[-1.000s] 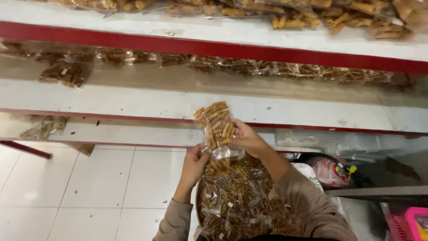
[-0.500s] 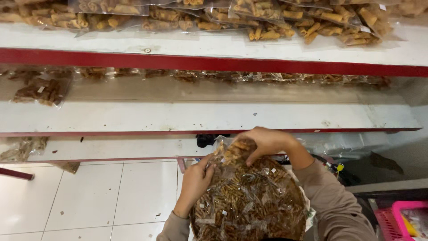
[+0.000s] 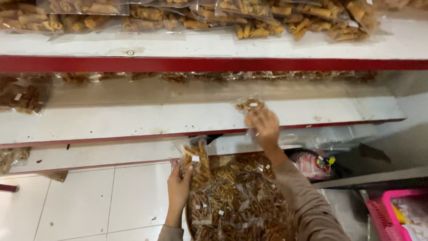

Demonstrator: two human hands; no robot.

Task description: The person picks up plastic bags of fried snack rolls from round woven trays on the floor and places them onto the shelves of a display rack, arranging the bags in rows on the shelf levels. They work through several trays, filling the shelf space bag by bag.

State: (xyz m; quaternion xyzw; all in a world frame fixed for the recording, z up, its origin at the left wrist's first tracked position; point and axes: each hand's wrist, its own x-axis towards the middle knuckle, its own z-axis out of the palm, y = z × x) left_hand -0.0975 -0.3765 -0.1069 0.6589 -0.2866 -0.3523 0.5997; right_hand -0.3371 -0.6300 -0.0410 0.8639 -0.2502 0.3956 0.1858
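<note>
My right hand [image 3: 264, 127] sets one snack packet [image 3: 249, 104] on the nearly bare middle shelf [image 3: 133, 118], fingers clamped on it; my left hand [image 3: 179, 189] grips another packet [image 3: 196, 163] above the full bag [image 3: 243, 201], many left.

Shelves [image 3: 133, 118]: white boards with red edges, three tiers, ran left to right.
Floor [image 3: 80, 201]: white tiles, near left.
Basket [image 3: 383, 214]: pink, near right.
Wall [image 3: 414, 134]: pale, far right.
Light: dim, warm.
</note>
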